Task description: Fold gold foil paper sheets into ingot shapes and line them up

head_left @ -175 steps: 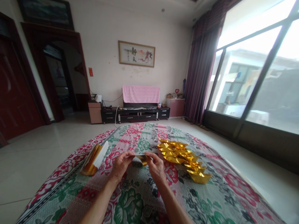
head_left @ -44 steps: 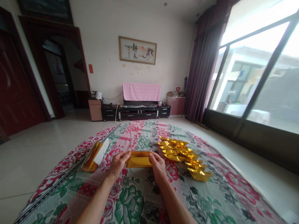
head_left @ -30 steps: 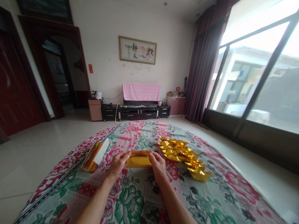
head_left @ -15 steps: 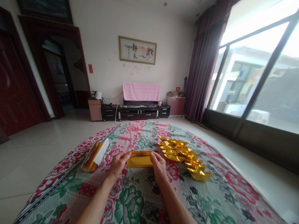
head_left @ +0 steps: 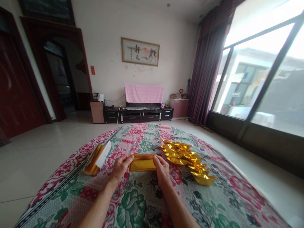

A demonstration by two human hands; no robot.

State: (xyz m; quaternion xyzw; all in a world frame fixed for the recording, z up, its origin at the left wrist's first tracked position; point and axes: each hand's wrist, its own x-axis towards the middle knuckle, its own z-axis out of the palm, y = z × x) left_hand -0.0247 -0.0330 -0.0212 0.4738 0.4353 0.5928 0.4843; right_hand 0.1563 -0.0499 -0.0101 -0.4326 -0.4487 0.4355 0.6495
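Between my two hands is a folded sheet of gold foil paper (head_left: pixel 142 164), held level above the cloth. My left hand (head_left: pixel 120 167) pinches its left end between thumb and fingers. At the opposite end my right hand (head_left: pixel 161 167) grips the upper right corner the same way. Several folded gold paper ingots (head_left: pixel 182 153) sit in overlapping rows to the right of my hands. A stack of gold and white paper sheets (head_left: pixel 97 158) lies on the left, apart from my left hand.
A flowered cloth (head_left: pixel 131 207) covers the rounded surface under my hands. Across the room stands a low black cabinet (head_left: pixel 133 117) with a pink cloth (head_left: pixel 144 93) draped over something on it. Purple curtains (head_left: pixel 201 72) and a large window (head_left: pixel 266 79) are on the right.
Almost nothing differs. Both hands keep hold of the gold foil paper in nearly the same place, and the whole view has shifted very slightly.
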